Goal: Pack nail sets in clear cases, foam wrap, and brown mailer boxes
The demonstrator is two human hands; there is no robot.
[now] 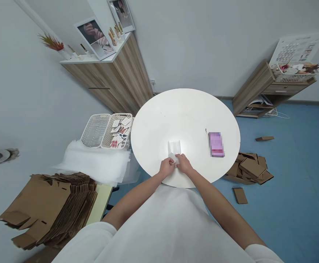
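Round white table (176, 109), carrying a purple box (216, 144) toward the right edge. Left of it, two white baskets (107, 130), one filled with small cards. Stacked flat cardboard (50, 204) at lower left. Loose cardboard pieces (249, 168) scattered on blue floor (299, 175). Wooden cabinet (112, 76) against the wall.

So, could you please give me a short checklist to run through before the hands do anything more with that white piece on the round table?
1. Both hands on the piece: ok. The left hand and right hand pinch the near end of the white piece.
2. Piece lying flat on the round table: ok for the far part; the near end is hidden by fingers.
3. What the piece is: cannot tell, too small.
4. Pink box out of the way: ok, apart to the right.
5. Basket of small cards nearby: ok, just off the table's left edge.
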